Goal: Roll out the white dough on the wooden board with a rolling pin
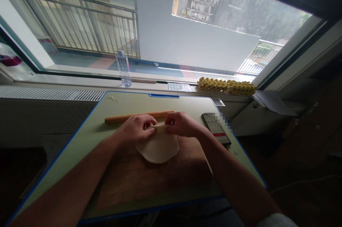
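A flat, roundish sheet of dough [158, 150] lies on a brown wooden board [149, 180]. My left hand [137, 127] pinches the far edge of the sheet from the left, thumb toward me and fingers curled behind. From the right, my right hand [181, 123] grips the same far edge, its fingers bent over. Between the two hands the edge looks raised or folded over. Just beyond them rests a wooden rolling pin [117, 119], its middle partly hidden behind my fingers.
On the blue-edged table [128, 104], a phone [217, 129] lies to the right and thin dough scraps [113, 99] at the far left. The windowsill bears a clear bottle [123, 68] and yellow egg trays [227, 85].
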A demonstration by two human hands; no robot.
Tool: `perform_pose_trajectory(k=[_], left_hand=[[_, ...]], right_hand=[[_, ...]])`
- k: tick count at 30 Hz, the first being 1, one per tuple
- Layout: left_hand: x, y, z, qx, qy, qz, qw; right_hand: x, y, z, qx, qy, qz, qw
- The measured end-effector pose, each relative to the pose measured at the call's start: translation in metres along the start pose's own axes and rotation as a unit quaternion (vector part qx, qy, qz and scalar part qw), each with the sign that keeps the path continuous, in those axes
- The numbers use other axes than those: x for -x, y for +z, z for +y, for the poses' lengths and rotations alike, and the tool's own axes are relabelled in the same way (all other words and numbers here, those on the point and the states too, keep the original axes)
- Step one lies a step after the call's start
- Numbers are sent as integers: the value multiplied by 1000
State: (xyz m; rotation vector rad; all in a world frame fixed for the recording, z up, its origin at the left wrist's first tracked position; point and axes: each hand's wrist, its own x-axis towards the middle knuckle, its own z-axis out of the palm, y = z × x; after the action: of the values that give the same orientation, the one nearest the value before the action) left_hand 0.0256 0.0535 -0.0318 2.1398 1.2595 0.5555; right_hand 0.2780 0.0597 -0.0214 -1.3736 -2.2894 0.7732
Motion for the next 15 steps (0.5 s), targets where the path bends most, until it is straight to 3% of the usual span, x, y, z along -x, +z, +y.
perform_pose_trajectory(k=[7, 11, 15], left_hand=[[-1, 0, -2, 17, -21, -12, 1000], [-2, -2, -3, -24, 4, 27, 999], [-3, -2, -6, -24, 33, 9, 999]], right_hand=[[-2, 3, -1, 1, -5, 12, 1000], [-1, 4, -2, -1, -6, 16, 1000], [0, 3, -5, 6, -21, 18, 1000]])
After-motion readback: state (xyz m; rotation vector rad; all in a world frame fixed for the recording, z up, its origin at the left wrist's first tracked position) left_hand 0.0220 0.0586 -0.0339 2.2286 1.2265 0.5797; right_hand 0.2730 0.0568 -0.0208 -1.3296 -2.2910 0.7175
